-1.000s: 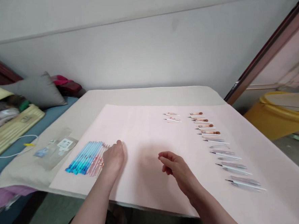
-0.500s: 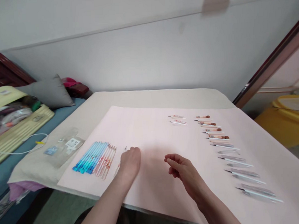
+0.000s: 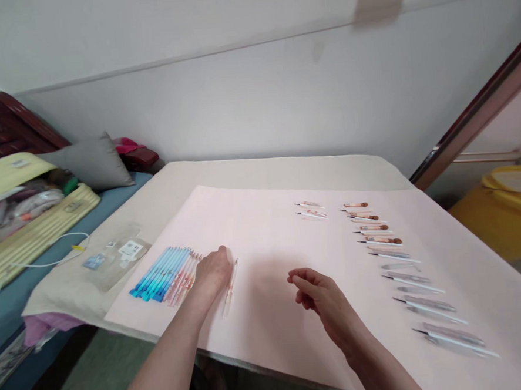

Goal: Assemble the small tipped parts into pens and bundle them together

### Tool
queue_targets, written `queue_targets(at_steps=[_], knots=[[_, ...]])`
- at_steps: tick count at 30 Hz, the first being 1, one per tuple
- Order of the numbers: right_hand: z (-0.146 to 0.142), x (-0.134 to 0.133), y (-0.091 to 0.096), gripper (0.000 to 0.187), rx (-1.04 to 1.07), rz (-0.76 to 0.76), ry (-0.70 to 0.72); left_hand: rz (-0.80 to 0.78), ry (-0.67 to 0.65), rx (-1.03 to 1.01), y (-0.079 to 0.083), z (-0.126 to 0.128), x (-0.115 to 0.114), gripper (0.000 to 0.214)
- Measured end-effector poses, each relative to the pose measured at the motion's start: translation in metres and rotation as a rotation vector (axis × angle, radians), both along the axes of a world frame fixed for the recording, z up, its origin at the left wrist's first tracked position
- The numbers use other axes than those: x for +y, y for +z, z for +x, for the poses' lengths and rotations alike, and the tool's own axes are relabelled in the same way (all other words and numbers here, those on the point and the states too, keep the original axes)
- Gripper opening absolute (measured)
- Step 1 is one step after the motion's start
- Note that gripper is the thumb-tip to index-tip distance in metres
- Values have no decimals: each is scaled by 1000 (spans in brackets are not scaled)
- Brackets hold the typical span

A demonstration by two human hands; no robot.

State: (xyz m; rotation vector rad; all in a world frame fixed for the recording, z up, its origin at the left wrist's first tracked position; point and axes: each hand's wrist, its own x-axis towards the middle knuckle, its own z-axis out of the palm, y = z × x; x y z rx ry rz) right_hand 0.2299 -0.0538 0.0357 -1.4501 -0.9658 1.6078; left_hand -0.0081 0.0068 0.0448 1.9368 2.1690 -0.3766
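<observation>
My left hand (image 3: pixel 214 271) is low over the paper, back of the hand up, at the right end of a row of pens. Its fingers curl downward out of sight, so what they hold, if anything, is hidden. Just right of it lies a single clear pen with a reddish pattern (image 3: pixel 230 290), apart from the row. Similar pinkish patterned pens (image 3: pixel 180 280) are partly covered by the hand, with several blue pens (image 3: pixel 159 275) beside them. My right hand (image 3: pixel 312 286) hovers over the paper, thumb and fingertips drawn together, nothing visible in them.
Pen parts and white refills (image 3: pixel 426 302) lie in groups down the right side of the pink paper (image 3: pixel 253 219). Two patterned groups (image 3: pixel 312 214) lie farther back. A clear plastic bag (image 3: pixel 118 259) rests at left. A yellow bin (image 3: pixel 504 215) stands beyond the table's right side.
My left hand has moved left toward the row. The single pen, earlier left of that hand, now lies to its right. My right hand has hardly moved.
</observation>
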Motion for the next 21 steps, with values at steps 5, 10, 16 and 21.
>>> queue_targets(at_steps=[5, 10, 16, 21], knots=[[-1, 1, 0, 26, -10, -6, 19, -65, -72, -38, -8, 29, -11, 28], [-3, 0, -1, 26, -23, -10, 38, -38, -90, -21, -4, 31, -18, 33], [-2, 0, 1, 26, -33, -7, 38, -31, 30, 69, 19, -19, -9, 32], [-3, 0, -1, 27, -24, -16, 50, -56, -55, 12, 8, 19, -18, 35]])
